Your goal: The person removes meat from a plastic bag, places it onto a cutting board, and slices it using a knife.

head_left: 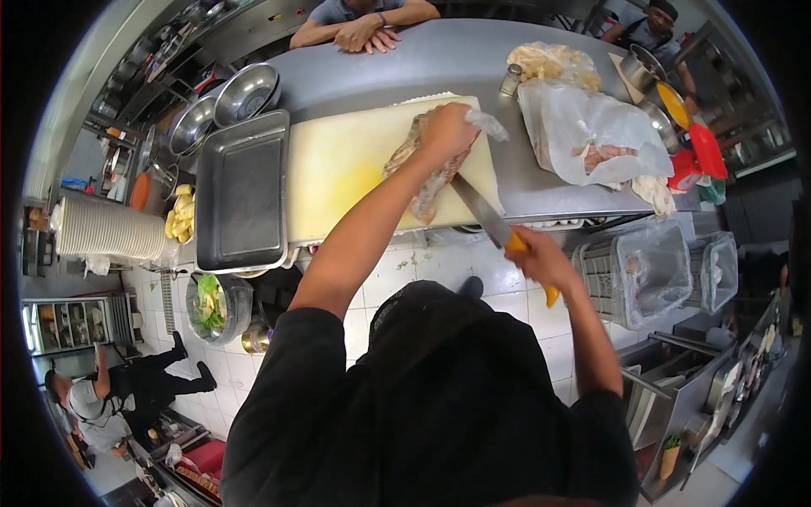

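A piece of meat [404,159], partly wrapped in clear plastic, lies on the white cutting board [325,156]. My left hand [449,131] is closed on its upper end, and a crumpled bit of plastic [490,125] sticks out beyond the fingers. In my right hand [545,260] is a knife [480,207], gripped by its yellow handle. The blade slants up and left over the board's right edge, its tip close to the meat's lower right side. Whether the tip touches the meat I cannot tell.
Left of the board sit a dark tray [243,194] and metal bowls [247,95]. On the right are a plastic bag of meat [583,135], a shaker [510,80] and a red scale [705,152]. A person's arms [363,32] rest on the far table edge. Lined crates [646,275] stand below right.
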`<state>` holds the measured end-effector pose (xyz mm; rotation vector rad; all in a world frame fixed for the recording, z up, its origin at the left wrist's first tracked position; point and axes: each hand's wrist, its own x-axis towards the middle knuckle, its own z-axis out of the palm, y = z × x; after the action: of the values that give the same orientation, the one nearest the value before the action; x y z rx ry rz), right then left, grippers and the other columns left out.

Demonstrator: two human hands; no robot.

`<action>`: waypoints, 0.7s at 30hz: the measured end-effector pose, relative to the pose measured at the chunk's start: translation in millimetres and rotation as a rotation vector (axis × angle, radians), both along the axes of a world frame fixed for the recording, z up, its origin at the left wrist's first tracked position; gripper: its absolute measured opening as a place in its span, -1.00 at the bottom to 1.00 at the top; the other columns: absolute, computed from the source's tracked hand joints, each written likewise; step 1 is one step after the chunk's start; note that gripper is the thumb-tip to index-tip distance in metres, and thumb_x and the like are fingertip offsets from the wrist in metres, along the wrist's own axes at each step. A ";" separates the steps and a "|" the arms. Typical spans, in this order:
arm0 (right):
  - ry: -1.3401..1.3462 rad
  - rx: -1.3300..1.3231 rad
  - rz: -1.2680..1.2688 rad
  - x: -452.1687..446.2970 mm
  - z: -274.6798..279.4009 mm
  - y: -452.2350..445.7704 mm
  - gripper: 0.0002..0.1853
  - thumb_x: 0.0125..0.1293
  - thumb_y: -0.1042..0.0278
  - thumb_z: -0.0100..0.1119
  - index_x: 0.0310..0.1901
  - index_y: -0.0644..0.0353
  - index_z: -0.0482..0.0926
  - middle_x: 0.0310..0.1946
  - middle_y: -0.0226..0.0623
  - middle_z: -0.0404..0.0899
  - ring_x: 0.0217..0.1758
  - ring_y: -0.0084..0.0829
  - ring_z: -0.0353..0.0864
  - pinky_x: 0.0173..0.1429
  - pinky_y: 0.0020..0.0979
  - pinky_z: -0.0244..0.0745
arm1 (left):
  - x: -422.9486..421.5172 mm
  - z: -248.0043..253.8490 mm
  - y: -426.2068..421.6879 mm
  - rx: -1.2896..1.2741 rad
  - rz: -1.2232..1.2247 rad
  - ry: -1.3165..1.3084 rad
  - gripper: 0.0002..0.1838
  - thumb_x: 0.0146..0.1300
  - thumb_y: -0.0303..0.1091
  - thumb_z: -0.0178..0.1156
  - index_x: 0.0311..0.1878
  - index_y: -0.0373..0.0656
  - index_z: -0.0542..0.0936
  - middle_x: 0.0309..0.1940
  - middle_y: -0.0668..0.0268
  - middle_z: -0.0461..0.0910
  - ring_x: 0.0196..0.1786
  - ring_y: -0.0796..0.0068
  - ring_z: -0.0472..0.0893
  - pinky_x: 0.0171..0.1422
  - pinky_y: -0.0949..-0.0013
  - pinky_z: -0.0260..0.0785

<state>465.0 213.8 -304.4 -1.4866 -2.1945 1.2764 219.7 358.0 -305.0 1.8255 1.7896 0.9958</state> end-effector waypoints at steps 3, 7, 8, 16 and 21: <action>0.084 -0.294 -0.152 31.6 21.1 -37.5 -0.52 0.19 0.44 0.27 0.17 0.28 0.46 -0.40 -0.22 0.59 -0.45 -0.35 0.56 -0.31 -0.41 0.47 | -23.9 -15.0 5.2 -0.172 0.136 -0.354 -0.86 0.05 -0.48 0.17 -0.35 -0.33 0.62 -0.43 0.00 0.64 -0.40 0.15 0.64 -0.29 0.18 0.44; 0.209 -0.534 -0.309 63.3 26.8 -64.6 -0.55 0.23 0.50 0.22 0.18 0.21 0.47 -0.55 -0.51 0.39 -0.65 -0.70 0.31 -0.57 -0.59 0.26 | -95.4 35.3 -12.0 -0.089 0.229 -0.888 -0.92 0.20 -0.44 0.18 -0.35 -0.24 0.60 -0.55 0.36 0.49 -0.58 0.54 0.40 -0.52 0.40 0.20; 0.233 -0.524 -0.343 67.1 24.4 -68.1 -0.56 0.24 0.51 0.21 0.18 0.20 0.47 -0.55 -0.51 0.39 -0.65 -0.68 0.32 -0.57 -0.58 0.27 | -115.3 53.9 -23.4 -0.087 0.305 -0.908 -0.89 0.22 -0.40 0.19 -0.32 -0.25 0.59 -0.47 0.32 0.52 -0.55 0.52 0.40 -0.49 0.40 0.24; 0.253 -0.433 -0.458 52.2 17.1 -61.5 -0.52 0.26 0.51 0.19 0.24 0.20 0.43 -0.56 -0.52 0.38 -0.65 -0.69 0.31 -0.59 -0.58 0.25 | -236.0 86.6 -172.2 0.300 0.632 -0.879 -0.84 0.22 -0.53 0.10 -0.15 -0.29 0.59 -0.32 0.29 0.62 -0.34 0.46 0.61 -0.36 0.37 0.45; 0.197 -0.356 -0.436 38.0 17.4 -52.6 -0.53 0.29 0.48 0.19 0.24 0.21 0.42 -0.56 -0.53 0.37 -0.65 -0.69 0.34 -0.60 -0.58 0.26 | -209.5 28.8 -206.7 0.182 0.614 -0.919 -0.72 0.15 -0.55 0.10 -0.05 -0.37 0.60 -0.12 0.20 0.63 -0.01 0.42 0.58 0.06 0.34 0.42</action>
<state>503.0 161.2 -286.9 -1.7471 -1.4652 1.6189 10.2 151.3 -276.2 0.6110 1.6427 1.8673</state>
